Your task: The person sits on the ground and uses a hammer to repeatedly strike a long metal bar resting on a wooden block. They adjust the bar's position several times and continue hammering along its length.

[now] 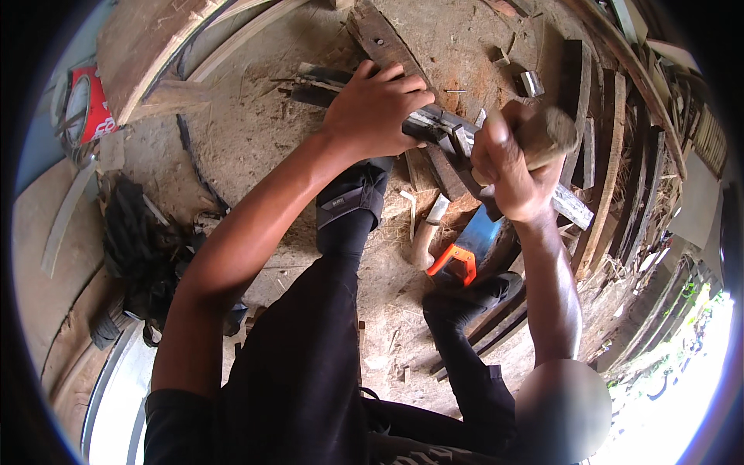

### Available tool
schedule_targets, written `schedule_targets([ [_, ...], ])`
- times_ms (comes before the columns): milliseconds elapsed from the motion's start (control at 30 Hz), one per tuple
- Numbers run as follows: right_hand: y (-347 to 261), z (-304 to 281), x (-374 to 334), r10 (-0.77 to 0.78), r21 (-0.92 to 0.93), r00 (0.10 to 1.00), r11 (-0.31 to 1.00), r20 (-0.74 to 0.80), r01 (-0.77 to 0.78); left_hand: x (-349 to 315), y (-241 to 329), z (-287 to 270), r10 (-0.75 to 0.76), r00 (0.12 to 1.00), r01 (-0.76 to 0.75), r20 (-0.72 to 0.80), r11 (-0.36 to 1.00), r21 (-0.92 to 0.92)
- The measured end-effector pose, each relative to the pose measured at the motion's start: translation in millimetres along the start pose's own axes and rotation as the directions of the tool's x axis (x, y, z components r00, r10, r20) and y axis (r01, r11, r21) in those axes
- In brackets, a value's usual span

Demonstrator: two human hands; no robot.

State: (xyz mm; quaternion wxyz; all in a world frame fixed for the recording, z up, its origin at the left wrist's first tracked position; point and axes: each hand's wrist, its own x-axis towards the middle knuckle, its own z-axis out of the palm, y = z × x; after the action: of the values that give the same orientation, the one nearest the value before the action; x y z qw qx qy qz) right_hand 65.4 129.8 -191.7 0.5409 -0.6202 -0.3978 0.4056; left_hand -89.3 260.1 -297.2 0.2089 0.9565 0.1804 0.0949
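My left hand [378,107] presses down over a dark, weathered wood strip [438,120], its fingers curled round the far side. The strip lies slantwise across a thicker plank [381,39] on the ground. Beside it, my right hand [513,167] is closed round a thick, round-ended wooden handle [549,136]; the tool's other end is hidden behind the hand. Pale split pieces [457,141] stand up from the strip between my hands. Nearer to me lie a handsaw [473,244] with a blue blade and orange grip, and a wooden-handled tool [425,242] with a short metal blade.
My foot [353,198] is close to the strip, below my left hand. Stacked timber [620,155] lines the right side. A dark bag or cloth heap [143,248] lies at left, below a red container [91,105]. Wood offcuts and chips litter the dirt floor.
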Motion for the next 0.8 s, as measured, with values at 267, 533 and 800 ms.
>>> schedule_targets([
  [267, 31.9, -43.6, -19.0, -0.187, 0.259, 0.981, 0.952, 0.059, 0.165, -5.3, -9.0, 3.9, 0.028, 0.996, -0.03, -0.085, 0.999, -0.021],
  [533, 25.4, -68.3, -25.9, -0.224, 0.437, 0.972, 0.883, 0.069, 0.172, 2.1, -3.2, 1.5, 0.025, 0.998, -0.025, -0.053, 1.0, 0.001],
  [800, -12.3, -45.2, -9.4, 0.129, 0.071, 0.989, 0.988, 0.077, -0.135, 1.7, 1.7, -0.4, -0.035, 0.999, 0.035, -0.001, 0.999, 0.028],
])
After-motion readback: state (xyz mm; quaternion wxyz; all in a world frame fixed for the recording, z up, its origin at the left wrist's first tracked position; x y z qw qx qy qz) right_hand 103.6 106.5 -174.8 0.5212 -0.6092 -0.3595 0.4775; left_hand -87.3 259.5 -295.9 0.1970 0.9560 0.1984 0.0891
